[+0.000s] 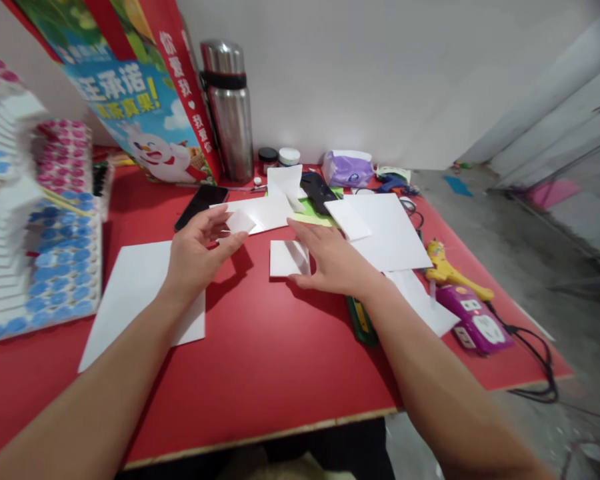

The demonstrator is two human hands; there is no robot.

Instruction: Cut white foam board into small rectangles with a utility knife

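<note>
My left hand [196, 250] is above the table, with a small white square piece [242, 221] between its thumb and fingers. My right hand [330, 261] has its thumb and fingers spread apart over the right side of a white square block [283, 259]. The thumb is near the block's lower edge; whether it touches cannot be made out. A larger white sheet [130, 287] lies under my left forearm. Behind my hands is a long white board [267, 215]. Partly under my right forearm lies a green cutter knife [361, 321].
White boards [390, 230], a yellow glue gun [453, 273] and a purple power socket [475, 320] with cables are at right. At the back stand a steel flask [231, 127], a printed bag [145, 100] and a purple tissue pack [349, 168]. Stacked blue-and-white pieces [60, 267] fill the left.
</note>
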